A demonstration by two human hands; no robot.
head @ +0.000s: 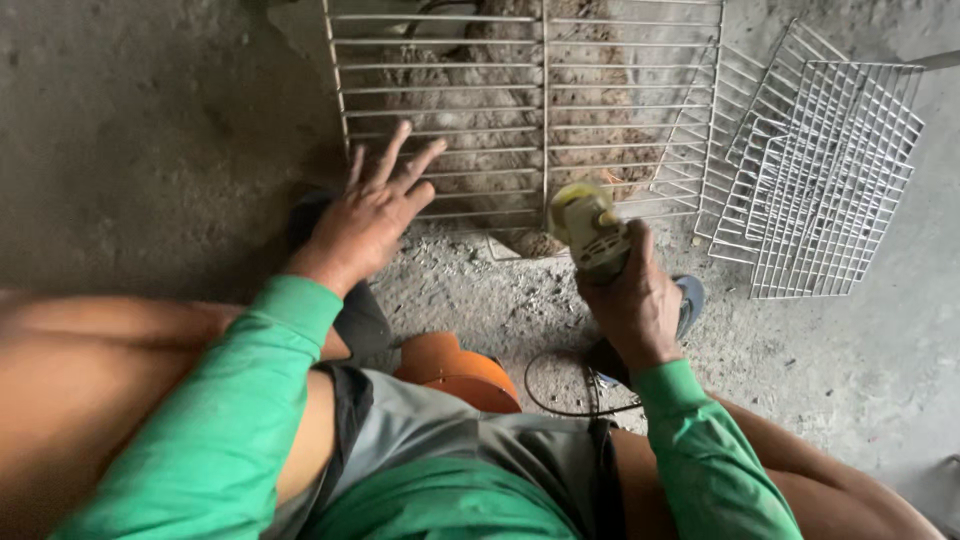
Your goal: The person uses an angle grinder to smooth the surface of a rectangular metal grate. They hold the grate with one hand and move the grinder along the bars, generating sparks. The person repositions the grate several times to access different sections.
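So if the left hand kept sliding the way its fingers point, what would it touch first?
The left hand already has its fingertips at the near edge of the wire rack; going on, it would likely slide over the rack's bars, though height is hard to judge.

Rough metal workshop: dusty concrete floor [150, 130], welded wire racks [820, 170] lying about, corded grinder [590, 232].

Concrete floor [150, 130] bears a wire rack [530, 100] and stacked grids [830, 170].
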